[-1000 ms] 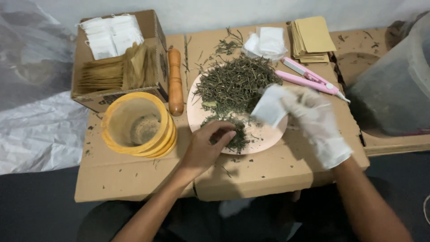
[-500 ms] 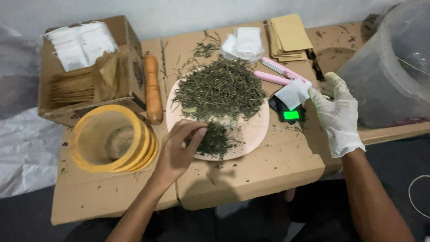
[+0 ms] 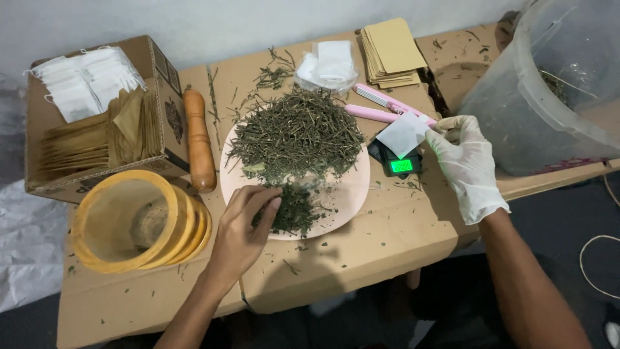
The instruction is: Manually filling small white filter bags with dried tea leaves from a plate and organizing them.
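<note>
A pink plate in the middle of the cardboard table carries a heap of dried green herb. My bare left hand rests at the plate's near edge, fingertips pinching into a small clump of herb. My right hand, in a white glove, holds a small white filter bag by its corner over a small black scale with a lit green display.
A cardboard box of white and brown bags stands at the left, a wooden pestle beside it. Stacked yellow sieves sit near left. Pink sealer, brown envelopes, white bags behind. A large clear bucket at right.
My right hand carried the white bag from over the plate to the right, over the scale. My left hand stayed at the herb on the plate's near edge.
</note>
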